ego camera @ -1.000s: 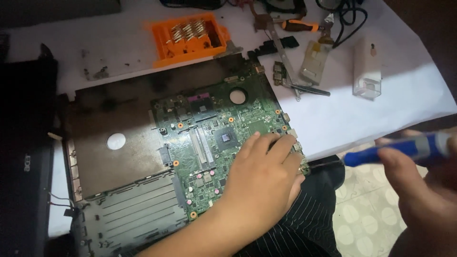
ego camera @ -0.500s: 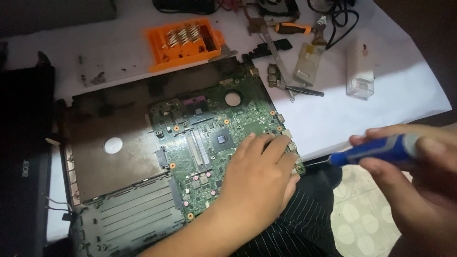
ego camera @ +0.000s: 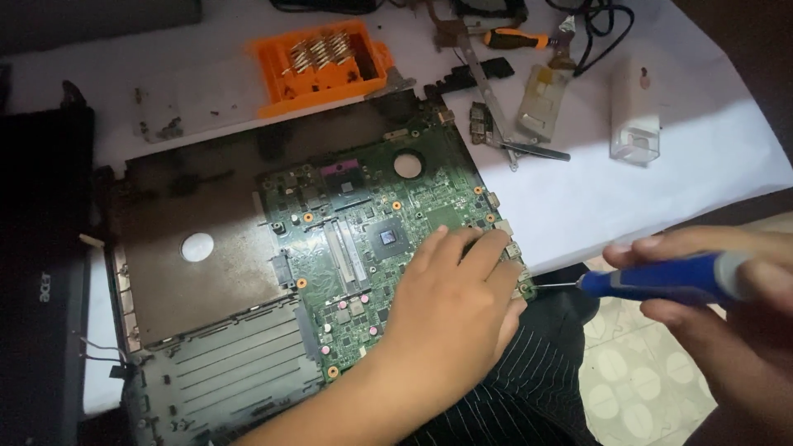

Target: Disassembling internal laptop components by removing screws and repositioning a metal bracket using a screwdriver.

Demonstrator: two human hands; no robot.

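Observation:
A green laptop motherboard (ego camera: 363,223) lies in an opened dark laptop base (ego camera: 206,272) on a white-covered table. My left hand (ego camera: 450,306) rests palm down on the board's near right corner, fingers spread over it. My right hand (ego camera: 727,306) grips a blue-handled screwdriver (ego camera: 661,281) held level, its thin tip pointing left and almost touching the board's right edge beside my left fingers.
An orange tray (ego camera: 318,62) with metal parts sits at the back. An orange-handled screwdriver (ego camera: 512,37), metal brackets (ego camera: 541,99), tweezers and a small clear plastic box (ego camera: 634,116) lie at the back right. A black laptop lid (ego camera: 41,272) lies on the left. Striped trousers and tiled floor show below.
My right hand has brought the blue screwdriver leftward until its tip nears the board's right edge. My left hand stays pressed on the board.

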